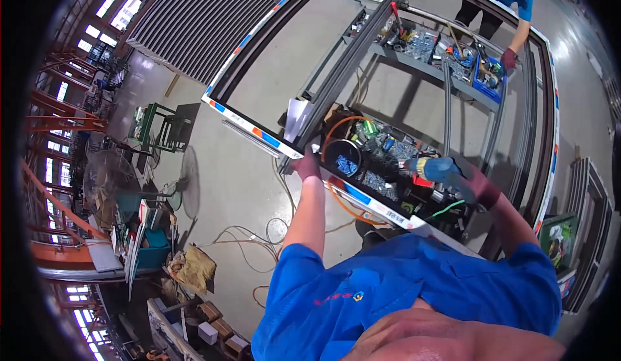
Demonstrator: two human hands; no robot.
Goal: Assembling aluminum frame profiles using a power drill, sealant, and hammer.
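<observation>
On frame (270, 139) and drill (437, 169), both hands (306, 166) (484, 190) curl.

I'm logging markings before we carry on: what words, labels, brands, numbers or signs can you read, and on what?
White label on the frame's near edge: dark print, too small to read.
Red lettering beside a round emblem on the blue shirt: too blurred to read.
I can quote no text.

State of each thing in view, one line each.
Left hand: gloved, at frame edge
Right hand: gloved, holding drill
Drill: held; running or not, cannot tell
Frame: tape along edges
Bucket: open, blue pieces inside
Blue bin: open, filled
Co-worker's nearer hand: gloved, at blue bin
</observation>
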